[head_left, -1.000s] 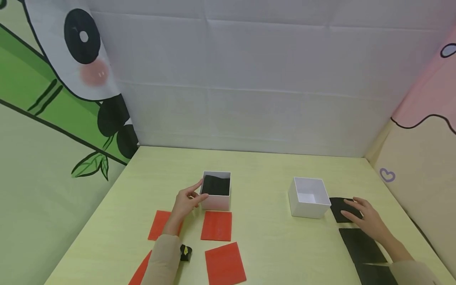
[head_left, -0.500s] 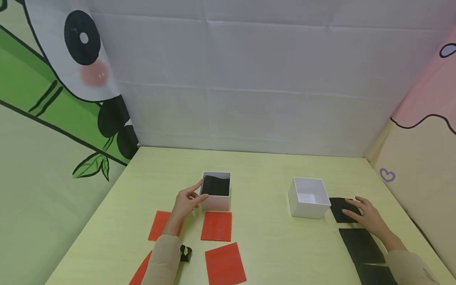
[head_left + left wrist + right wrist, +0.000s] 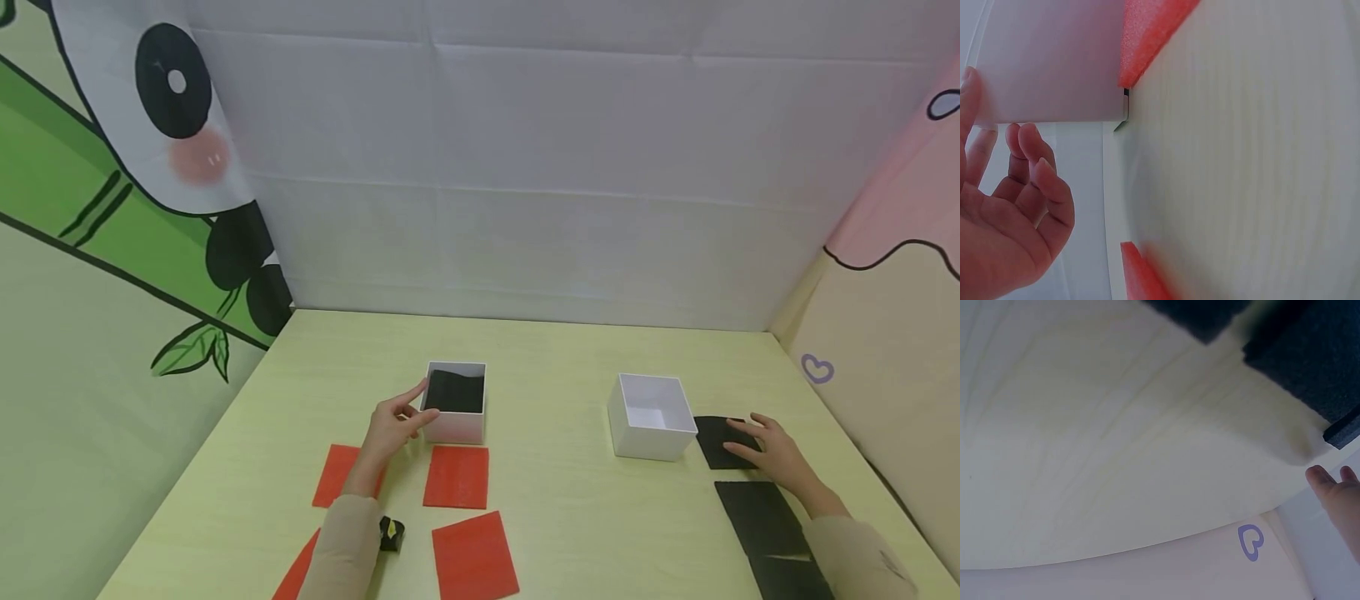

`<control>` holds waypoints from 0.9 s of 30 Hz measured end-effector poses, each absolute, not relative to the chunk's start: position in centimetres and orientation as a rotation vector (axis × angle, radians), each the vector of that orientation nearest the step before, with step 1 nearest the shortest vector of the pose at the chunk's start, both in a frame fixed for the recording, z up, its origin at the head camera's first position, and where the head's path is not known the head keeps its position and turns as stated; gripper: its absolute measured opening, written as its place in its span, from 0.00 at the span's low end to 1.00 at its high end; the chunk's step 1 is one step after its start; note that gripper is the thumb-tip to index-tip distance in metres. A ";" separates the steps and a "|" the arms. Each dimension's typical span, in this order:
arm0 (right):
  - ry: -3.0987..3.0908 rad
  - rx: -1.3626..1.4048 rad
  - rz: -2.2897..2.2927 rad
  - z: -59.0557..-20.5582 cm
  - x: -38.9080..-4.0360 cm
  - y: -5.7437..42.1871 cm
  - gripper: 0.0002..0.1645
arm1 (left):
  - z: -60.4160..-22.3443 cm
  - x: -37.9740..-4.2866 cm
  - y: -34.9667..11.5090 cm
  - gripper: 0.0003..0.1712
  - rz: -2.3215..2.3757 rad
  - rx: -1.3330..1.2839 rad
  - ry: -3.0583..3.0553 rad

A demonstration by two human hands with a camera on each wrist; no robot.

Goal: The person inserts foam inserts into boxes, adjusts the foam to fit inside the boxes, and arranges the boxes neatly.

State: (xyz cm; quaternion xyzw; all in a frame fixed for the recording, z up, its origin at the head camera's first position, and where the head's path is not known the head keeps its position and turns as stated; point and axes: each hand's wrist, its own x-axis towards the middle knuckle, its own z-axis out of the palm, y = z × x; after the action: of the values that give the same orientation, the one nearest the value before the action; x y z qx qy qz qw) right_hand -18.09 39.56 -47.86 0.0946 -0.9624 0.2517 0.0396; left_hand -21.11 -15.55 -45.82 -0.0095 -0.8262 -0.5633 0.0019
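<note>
My left hand (image 3: 397, 423) holds the left white box (image 3: 454, 427) by its near-left corner, thumb at the front rim and index finger along the left side. The other fingers curl loosely below the box edge in the left wrist view. Inside that box lies a black foam sheet (image 3: 455, 392). My right hand (image 3: 776, 454) hovers, fingers relaxed and spread, over the right edge of a black square foam sheet (image 3: 723, 442). This sheet lies beside the second white box (image 3: 652, 433), whose inside shows bare. In the right wrist view only some fingertips (image 3: 1320, 478) appear, near a black foam corner.
Red foam squares (image 3: 456, 477) lie in front of the left box, some partly behind the left forearm. A small black item with a yellow mark (image 3: 391, 533) sits by that sleeve. More black foam sheets (image 3: 759, 515) lie toward the front right. A white backdrop (image 3: 525, 208) closes the far edge.
The right forearm has shifted slightly left and the right fingers a little to the right over the black foam sheet. The left hand and both boxes have stayed put.
</note>
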 end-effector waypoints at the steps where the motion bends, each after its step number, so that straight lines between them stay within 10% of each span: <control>1: -2.954 0.292 0.766 -47.9 -18.1 39.6 0.31 | -45.8 -21.1 -15.6 0.34 -1.768 -0.033 -2.591; 27: -2.997 0.321 0.715 -48.2 -18.9 39.0 0.27 | -46.2 -21.3 -15.6 0.35 -1.765 -0.006 -2.600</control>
State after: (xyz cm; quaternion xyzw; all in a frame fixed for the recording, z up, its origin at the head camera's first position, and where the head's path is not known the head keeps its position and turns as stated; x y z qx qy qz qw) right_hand -18.91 38.97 -48.16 0.1037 -0.9672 0.2307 0.0220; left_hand -21.32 -15.58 -46.20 -0.0020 -0.8274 -0.5617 -0.0007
